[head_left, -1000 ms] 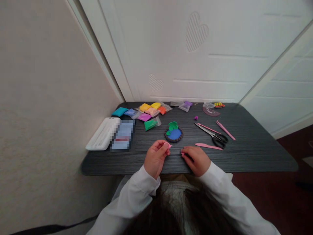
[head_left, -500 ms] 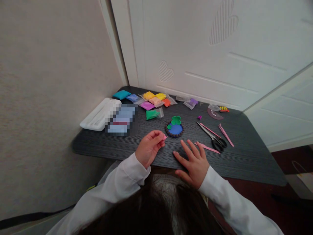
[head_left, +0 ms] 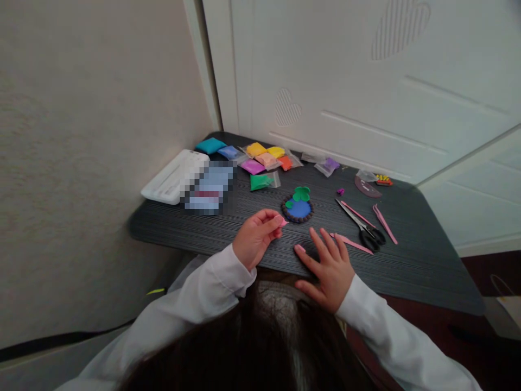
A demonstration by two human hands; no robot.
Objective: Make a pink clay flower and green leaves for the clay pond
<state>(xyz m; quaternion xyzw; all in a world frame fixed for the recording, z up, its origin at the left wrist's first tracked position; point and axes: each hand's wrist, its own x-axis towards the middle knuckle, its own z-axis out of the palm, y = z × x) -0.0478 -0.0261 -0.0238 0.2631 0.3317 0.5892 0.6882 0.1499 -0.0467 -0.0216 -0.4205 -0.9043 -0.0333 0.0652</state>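
My left hand (head_left: pixel 255 239) pinches a small piece of pink clay (head_left: pixel 284 222) between thumb and forefinger, over the table's near side. My right hand (head_left: pixel 329 267) is spread out, palm down, at the table's front edge. A small pink bit (head_left: pixel 300 248) shows at its index fingertip; it looks like clay. Just beyond both hands lies a round clay piece with a blue middle (head_left: pixel 300 208), a brown beaded rim and green leaf shapes (head_left: pixel 302 193) on top. A pink modelling tool (head_left: pixel 354 244) lies just past the right fingertips.
Scissors (head_left: pixel 371 237), pink tweezers (head_left: pixel 385 224) and a thin pink tool (head_left: pixel 358 214) lie at right. Colored clay packets (head_left: pixel 260 182) are spread along the back. A white case (head_left: pixel 176 179) and a blurred-out device (head_left: pixel 211 187) sit at left. A white panel (head_left: pixel 309 70) stands behind the table.
The head view has shifted slightly, so everything sits a little higher and further right. Both hands keep nearly the same pose. The pink bit at the right index fingertip shows more clearly.
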